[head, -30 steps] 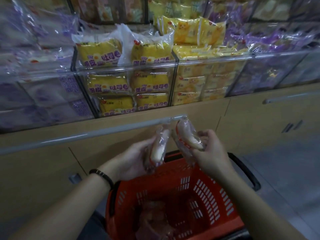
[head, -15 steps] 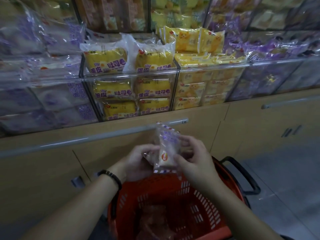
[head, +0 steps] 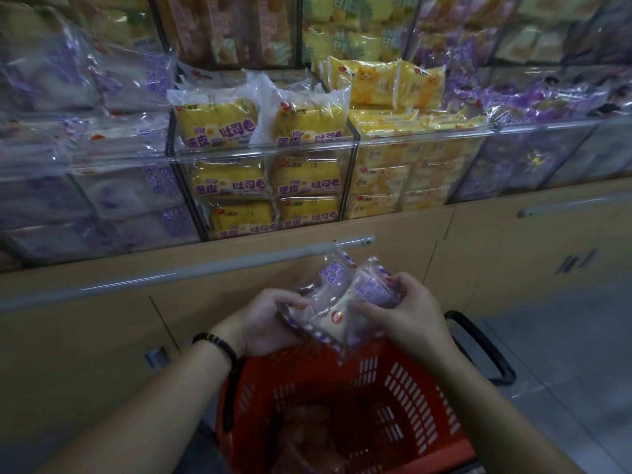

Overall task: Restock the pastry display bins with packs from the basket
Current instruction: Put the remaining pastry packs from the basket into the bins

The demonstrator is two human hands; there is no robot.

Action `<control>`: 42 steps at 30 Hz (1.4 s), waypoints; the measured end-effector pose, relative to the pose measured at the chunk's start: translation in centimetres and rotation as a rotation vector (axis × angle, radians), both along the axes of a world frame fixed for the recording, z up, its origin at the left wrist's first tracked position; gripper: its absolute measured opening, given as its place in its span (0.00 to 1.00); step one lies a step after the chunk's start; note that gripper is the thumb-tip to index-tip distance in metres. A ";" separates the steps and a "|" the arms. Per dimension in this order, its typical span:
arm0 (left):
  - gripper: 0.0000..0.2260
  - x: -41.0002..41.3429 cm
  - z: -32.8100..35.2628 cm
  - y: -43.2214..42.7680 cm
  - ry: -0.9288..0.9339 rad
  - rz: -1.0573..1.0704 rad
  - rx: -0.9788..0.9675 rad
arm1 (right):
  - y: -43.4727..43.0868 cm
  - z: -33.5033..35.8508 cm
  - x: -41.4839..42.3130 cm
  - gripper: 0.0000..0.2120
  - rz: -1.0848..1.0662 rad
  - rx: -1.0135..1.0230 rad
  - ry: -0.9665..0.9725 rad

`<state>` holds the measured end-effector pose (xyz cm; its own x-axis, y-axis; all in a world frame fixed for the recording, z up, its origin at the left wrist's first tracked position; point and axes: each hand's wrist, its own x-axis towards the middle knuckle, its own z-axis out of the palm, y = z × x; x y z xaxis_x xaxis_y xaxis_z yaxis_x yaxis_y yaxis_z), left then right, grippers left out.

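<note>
1. Held packs [head: 337,302]: clear film, purple lettering, red-and-blue striped edge bands, round red-orange logo, pale contents.
2. Basket [head: 403,398]: red-orange, with slotted walls.
3. Handle [head: 485,350]: black.
4. Roll packs [head: 219,126]: yellow, purple lettering, clear-white tops, small red logo.
5. Cat packs [head: 383,83]: yellow, printed with a cartoon cat in deeper yellow.
6. Left packs [head: 136,196]: clear film, purple lettering, pale contents.
7. Right packs [head: 533,100]: purple print, possibly with dark patches; view blurred.
8. Cabinet [head: 85,336]: plain tan.
9. Rail [head: 205,271]: grey.
10. Bracelet [head: 216,342]: black.
11. Floor [head: 564,354]: grey.
</note>
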<state>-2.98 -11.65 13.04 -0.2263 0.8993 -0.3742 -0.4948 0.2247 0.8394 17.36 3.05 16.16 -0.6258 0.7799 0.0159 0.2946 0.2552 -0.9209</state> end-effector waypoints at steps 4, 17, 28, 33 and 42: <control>0.25 -0.5 0.4 -0.6 0.084 -0.081 0.032 | -0.3 0.5 0.2 0.28 -0.061 0.059 -0.082; 0.26 0.0 6.8 -6.1 0.746 -0.058 -0.002 | -5.5 4.1 -0.5 0.20 0.221 0.023 0.016; 0.32 -2.9 25.0 -17.9 1.184 -0.201 -0.077 | -12.8 16.1 -4.8 0.35 0.630 0.414 0.334; 0.36 -5.9 30.9 -21.9 1.440 -0.155 -0.186 | -14.9 20.7 -7.8 0.26 0.553 0.471 0.492; 0.22 -17.0 35.6 -24.1 1.940 0.235 -0.455 | -14.8 26.1 -13.6 0.19 0.467 0.416 0.494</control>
<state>-20.01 -35.79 48.68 -0.6107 0.7255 0.3174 0.7828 0.6135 0.1041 3.79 -11.75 42.23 -0.7314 0.3074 0.6088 -0.3450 0.6033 -0.7190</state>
